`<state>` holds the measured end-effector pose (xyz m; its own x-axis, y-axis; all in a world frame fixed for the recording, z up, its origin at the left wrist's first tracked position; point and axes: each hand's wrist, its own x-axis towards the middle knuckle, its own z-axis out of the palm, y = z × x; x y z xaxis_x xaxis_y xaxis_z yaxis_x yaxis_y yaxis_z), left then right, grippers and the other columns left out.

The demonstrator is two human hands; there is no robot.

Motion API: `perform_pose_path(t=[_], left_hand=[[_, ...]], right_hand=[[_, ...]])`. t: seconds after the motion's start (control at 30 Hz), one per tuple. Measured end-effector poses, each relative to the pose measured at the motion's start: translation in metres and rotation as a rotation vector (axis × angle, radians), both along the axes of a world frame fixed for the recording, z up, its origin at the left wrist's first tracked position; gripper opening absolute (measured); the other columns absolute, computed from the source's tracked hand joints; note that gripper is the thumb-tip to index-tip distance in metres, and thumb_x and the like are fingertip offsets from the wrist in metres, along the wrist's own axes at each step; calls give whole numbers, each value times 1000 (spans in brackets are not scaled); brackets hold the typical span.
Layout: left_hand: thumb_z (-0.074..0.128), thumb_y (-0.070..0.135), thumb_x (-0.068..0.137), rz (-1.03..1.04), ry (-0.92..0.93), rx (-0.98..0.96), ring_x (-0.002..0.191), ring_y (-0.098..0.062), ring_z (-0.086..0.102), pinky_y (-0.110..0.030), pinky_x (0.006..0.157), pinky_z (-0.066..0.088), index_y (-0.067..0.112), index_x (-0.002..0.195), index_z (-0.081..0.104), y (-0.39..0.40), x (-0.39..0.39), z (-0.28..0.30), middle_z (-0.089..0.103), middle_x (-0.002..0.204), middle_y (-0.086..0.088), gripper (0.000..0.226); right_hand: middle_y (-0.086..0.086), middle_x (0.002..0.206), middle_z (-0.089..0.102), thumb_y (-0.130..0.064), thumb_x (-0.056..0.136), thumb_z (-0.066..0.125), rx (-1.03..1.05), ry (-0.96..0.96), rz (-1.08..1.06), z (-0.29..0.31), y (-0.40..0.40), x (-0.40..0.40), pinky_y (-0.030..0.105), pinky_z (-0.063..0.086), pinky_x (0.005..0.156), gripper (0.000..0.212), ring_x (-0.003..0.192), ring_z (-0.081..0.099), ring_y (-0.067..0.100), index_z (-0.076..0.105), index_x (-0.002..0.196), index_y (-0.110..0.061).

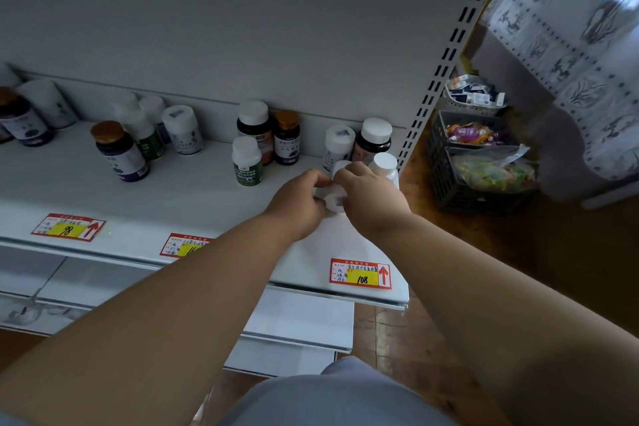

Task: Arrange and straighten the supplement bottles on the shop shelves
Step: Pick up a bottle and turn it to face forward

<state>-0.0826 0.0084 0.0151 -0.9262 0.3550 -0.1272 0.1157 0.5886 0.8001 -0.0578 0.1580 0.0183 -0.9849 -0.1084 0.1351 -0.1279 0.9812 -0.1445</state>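
Nearest me, on the front lip of the white metal shelf (193,197), sits the red-and-yellow price tag marked 108 (360,273), with two more red-and-yellow tags (68,227) further left along the same edge. Just beyond the 108 tag both my hands meet over a small white-capped plastic bottle (334,201). My left hand (299,199) curls its fingers against the bottle's left side, and my right hand (371,197) wraps over it from the right, so both are closed narrowly around it. A second white cap (340,168) peeks above my knuckles; I cannot tell whether my fingers touch that one as well.

To do this well, I judge I should seat the bottle flat on its base, turn its label toward the aisle, and line it up with the white-capped bottle (383,164) just beside my right hand. I should release gently, as these light bottles probably tip easily.

Further back stand a dark bottle with a white lid (374,140) and a pale white bottle (339,145). Left of them is a green-labelled white-capped bottle (247,162), then a dark bottle with a gold cap (287,137). The far left cluster, including a gold-capped dark bottle (119,150), leans unevenly and probably needs straightening too.
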Motion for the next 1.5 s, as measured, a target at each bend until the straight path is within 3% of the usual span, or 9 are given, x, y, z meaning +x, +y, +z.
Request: perform_pose_path(t=[0.17,0.37,0.47,0.7,0.9,1.07,1.23,1.37,1.5], left_hand=[[69,11,83,123,-32,168,88,-5,62,-19,69,43,35,108,61,-6,0,6,65,108,15,36],[71,9,82,123,-9,297,83,-2,60,-18,69,47,38,105,66,-15,0,16,68,97,20,38],[64,12,90,120,-159,441,104,-12,62,-30,87,52,37,105,64,-15,3,13,67,108,10,29],[61,30,92,263,-450,691,91,-27,71,-47,85,57,19,108,63,-4,37,9,72,100,-8,19],[67,19,87,199,-430,783,95,-24,70,-40,85,57,19,113,62,-15,71,17,73,101,-4,26],[70,22,75,173,-426,892,95,-25,70,-38,81,58,15,112,62,-23,87,22,73,101,-6,39],[70,15,84,113,-391,817,97,-26,69,-36,79,56,19,114,63,-36,83,18,71,103,-5,31],[69,17,83,29,-288,680,95,-18,69,-32,77,56,30,115,62,-50,74,14,71,101,5,35],[72,18,83,-44,-83,387,92,-1,66,-27,79,57,39,120,58,-55,61,14,68,102,20,45]], right_hand=[[-4,106,61,-16,95,52,-504,39,-181,12,5,3,35,56,74,22,90,60,19,59,113,-24],[-7,95,65,-16,94,53,-1095,-76,-343,31,0,11,35,58,78,18,90,62,16,67,102,-26],[-5,96,70,-19,91,64,-1231,-130,-316,32,6,17,31,57,81,14,93,65,17,68,104,-22],[2,91,73,-29,89,67,-1524,-257,-281,31,4,39,38,60,75,17,89,71,21,67,103,-18],[0,87,73,-31,83,71,-1643,-226,-220,33,-3,58,44,60,76,30,89,72,25,62,105,-12],[10,90,69,-23,86,70,-1748,-212,-259,38,-12,70,54,58,79,18,97,68,37,64,96,-9],[13,94,68,-20,90,66,-1782,-200,-288,40,-21,78,57,56,83,12,98,67,39,65,95,-9],[11,99,71,-21,93,62,-1634,-174,-263,37,-25,84,52,56,86,15,101,67,34,65,102,-10],[-6,99,72,-21,91,65,-1340,-128,-256,33,-21,86,39,58,86,15,95,70,12,66,106,-26]])
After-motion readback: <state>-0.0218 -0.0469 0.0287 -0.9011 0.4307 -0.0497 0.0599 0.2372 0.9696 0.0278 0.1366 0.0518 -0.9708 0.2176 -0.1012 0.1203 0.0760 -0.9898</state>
